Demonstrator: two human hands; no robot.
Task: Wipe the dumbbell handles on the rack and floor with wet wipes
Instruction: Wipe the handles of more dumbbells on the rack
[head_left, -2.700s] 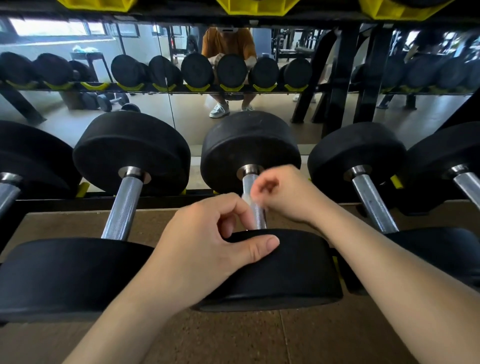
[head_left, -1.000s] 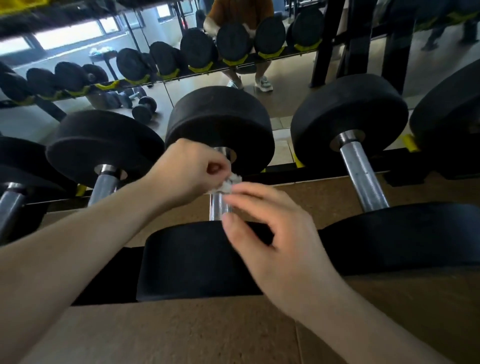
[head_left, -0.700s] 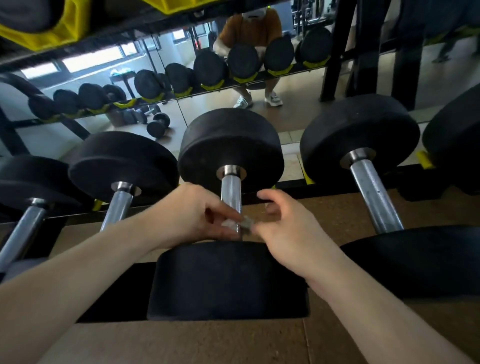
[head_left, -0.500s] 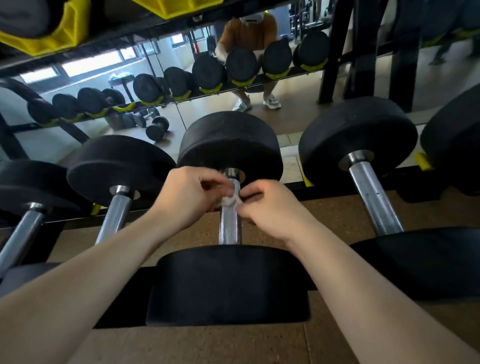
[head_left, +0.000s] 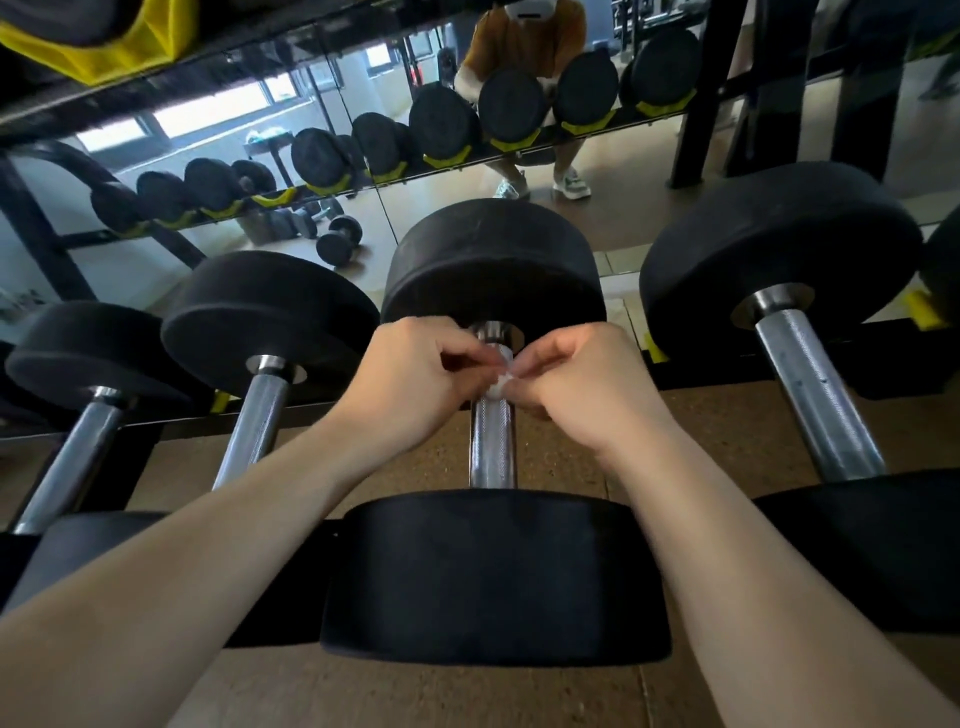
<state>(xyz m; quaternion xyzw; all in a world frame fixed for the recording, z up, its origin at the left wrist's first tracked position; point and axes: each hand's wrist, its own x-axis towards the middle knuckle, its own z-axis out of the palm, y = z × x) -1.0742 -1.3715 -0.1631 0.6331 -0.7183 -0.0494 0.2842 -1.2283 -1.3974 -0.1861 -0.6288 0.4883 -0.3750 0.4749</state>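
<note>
Four black round-headed dumbbells (head_left: 270, 312) with knurled steel handles lie parallel on the black rack (head_left: 171, 422). One crumpled white wet wipe (head_left: 500, 378) sits on the centre handle (head_left: 491, 447), whose long axis points away from the viewer. The left hand (head_left: 415, 384) and the right hand (head_left: 576, 389) each pinch it in a narrow grip, farther up the handle than shortly before.

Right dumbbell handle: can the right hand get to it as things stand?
Probably yes. The right dumbbell handle lies bare beside the right hand, with nothing across it or between them. The hand is busy, though: together with the left hand it pinches the wipe at the middle handle.
</note>
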